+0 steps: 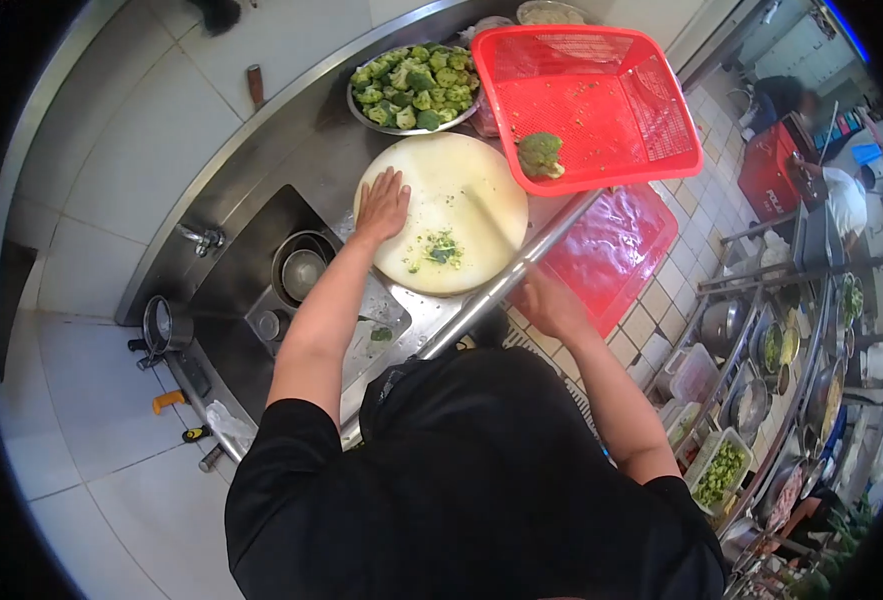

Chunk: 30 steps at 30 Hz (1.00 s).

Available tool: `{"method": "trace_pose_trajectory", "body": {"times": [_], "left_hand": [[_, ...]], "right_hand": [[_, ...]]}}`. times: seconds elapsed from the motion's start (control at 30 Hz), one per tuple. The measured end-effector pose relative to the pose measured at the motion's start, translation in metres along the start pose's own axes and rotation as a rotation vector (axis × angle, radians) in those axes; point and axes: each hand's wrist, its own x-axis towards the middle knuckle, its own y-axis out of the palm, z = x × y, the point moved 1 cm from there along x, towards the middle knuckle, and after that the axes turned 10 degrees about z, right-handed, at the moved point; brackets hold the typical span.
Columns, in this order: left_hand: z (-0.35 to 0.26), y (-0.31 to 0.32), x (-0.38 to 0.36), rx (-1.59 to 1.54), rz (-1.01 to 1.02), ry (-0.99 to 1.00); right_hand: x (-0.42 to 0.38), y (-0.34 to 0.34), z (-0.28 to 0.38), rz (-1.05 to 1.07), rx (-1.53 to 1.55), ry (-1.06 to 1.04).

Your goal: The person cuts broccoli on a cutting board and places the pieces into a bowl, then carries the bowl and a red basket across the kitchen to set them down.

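My left hand [382, 206] lies flat on a round, pale cutting board [436, 180], fingers stretched out near its left edge. Small green broccoli scraps [442, 249] are scattered on the lower part of the board. By the counter's front edge, just below and right of the board, is my right hand [553, 303]; its fingers are blurred, and what they hold, if anything, is not clear. A blurred, brownish streak crosses the board's right side towards that hand. Behind the board stands a metal bowl [359, 113] heaped with cut broccoli florets [416, 85].
A red plastic basket [591, 100] holding one broccoli piece [540, 156] sits at the counter's right end. Left of the board is a sink [231, 300] with metal pots [304, 272]. A red lid-like sheet [616, 245] lies lower right. Shelves [751, 400] with food containers stand right; a person works beyond.
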Motion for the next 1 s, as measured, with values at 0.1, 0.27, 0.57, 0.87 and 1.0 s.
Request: {"method": "trace_pose_trajectory", "body": {"times": [0.1, 0.27, 0.57, 0.87, 1.0], "left_hand": [[0.004, -0.001, -0.004, -0.029, 0.039, 0.108], [-0.006, 0.017, -0.061, -0.041, 0.107, 0.173], [-0.063, 0.043, -0.096, -0.273, -0.141, 0.101], [-0.095, 0.061, -0.077, -0.125, -0.219, -0.128], [-0.089, 0.066, -0.079, -0.218, -0.306, -0.165]], "right_hand": [[-0.025, -0.003, 0.032, 0.128, -0.045, -0.082], [-0.044, 0.003, 0.02, 0.099, 0.141, -0.055], [-0.019, 0.026, -0.013, 0.27, 0.831, 0.085], [0.013, 0.038, 0.018, 0.526, 0.861, 0.028], [0.018, 0.045, 0.015, 0.681, 0.884, -0.071]]}}
